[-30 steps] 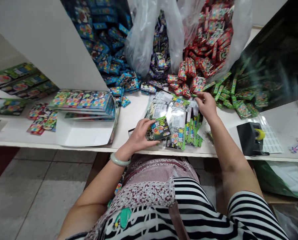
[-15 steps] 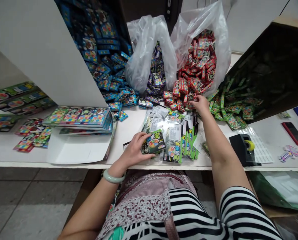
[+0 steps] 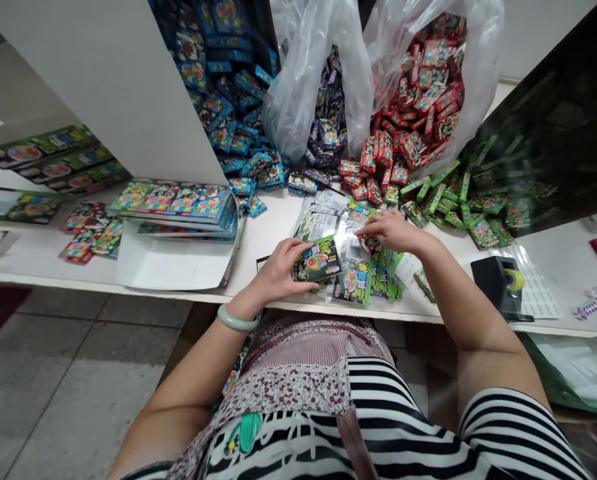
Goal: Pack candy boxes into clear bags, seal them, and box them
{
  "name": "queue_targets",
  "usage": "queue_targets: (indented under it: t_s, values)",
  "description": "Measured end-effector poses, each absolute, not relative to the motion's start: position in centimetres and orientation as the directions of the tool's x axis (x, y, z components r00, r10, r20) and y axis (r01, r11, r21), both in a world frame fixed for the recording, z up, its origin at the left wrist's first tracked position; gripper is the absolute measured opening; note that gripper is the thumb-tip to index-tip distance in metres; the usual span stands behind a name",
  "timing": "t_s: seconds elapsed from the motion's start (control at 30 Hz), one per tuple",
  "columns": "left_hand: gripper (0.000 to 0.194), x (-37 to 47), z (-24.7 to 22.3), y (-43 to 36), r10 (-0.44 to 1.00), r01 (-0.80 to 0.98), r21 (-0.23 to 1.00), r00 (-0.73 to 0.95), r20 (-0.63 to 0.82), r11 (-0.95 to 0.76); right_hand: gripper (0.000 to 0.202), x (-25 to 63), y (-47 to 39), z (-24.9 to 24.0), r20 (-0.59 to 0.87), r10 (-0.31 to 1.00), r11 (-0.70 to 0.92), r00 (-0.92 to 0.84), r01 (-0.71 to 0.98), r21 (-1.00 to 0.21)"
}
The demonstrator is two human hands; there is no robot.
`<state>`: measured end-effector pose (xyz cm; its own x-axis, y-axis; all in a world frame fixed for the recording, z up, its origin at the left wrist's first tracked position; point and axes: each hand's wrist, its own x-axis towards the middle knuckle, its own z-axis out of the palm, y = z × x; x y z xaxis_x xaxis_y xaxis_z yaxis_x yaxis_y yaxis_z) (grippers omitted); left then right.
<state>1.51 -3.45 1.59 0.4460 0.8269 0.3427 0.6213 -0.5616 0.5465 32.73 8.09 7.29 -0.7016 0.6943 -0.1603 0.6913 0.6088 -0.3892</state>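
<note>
My left hand [image 3: 284,272] grips a black and green printed pouch [image 3: 319,260] near the table's front edge, thumb below and fingers above. To its right, my right hand [image 3: 389,230] is closed on a small red candy packet [image 3: 371,244], partly hidden under the fingers. Beneath both hands lies a spread of flat green and black printed bags [image 3: 352,280]. Just behind them are loose red packets [image 3: 368,167], spilling from a clear plastic bag [image 3: 483,73].
Blue packets [image 3: 258,170] fill a tilted box at the back left; purple packets [image 3: 331,133] sit in another plastic bag. Green packets [image 3: 483,200] spill from a dark box on the right. A white open carton [image 3: 173,263] stands left, a tape dispenser [image 3: 493,287] right.
My right hand has come back from the red packets toward the pouch, carrying a small red packet. My left hand still holds the pouch. The camera view has shifted.
</note>
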Motion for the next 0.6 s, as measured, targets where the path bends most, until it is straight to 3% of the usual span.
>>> queue_targets:
  t_s: [0.07,0.17,0.23,0.4,0.5,0.6]
  values:
    - [0.087,1.7,1.6,-3.7,0.823,0.624,0.537,0.450,0.347,-0.568,0.038,31.6,7.4,7.5,-0.138,0.679,0.674,-0.721,0.687,-0.272]
    - [0.086,1.4,1.6,-4.1,0.822,0.630,0.528,0.448,0.352,-0.569,0.036,32.0,5.9,7.4,0.101,0.804,0.592,-0.586,0.771,-0.236]
    - [0.085,1.0,1.6,-4.2,0.828,0.636,0.530,0.438,0.350,-0.561,0.038,33.3,4.5,6.7,0.150,0.881,0.473,-0.449,0.835,-0.282]
    - [0.085,1.2,1.3,-3.6,0.827,0.612,0.559,0.454,0.333,-0.560,0.088,35.2,2.2,3.7,-0.060,0.894,0.401,-0.444,0.853,-0.335]
    - [0.086,2.0,1.4,-3.5,0.812,0.584,0.572,0.489,0.320,-0.577,0.079,35.0,2.6,2.9,-0.043,0.876,0.421,-0.481,0.805,-0.418]
    - [0.085,2.4,1.8,-3.7,0.815,0.582,0.581,0.493,0.305,-0.570,0.067,35.0,2.8,4.3,0.088,0.862,0.455,-0.499,0.686,-0.568]
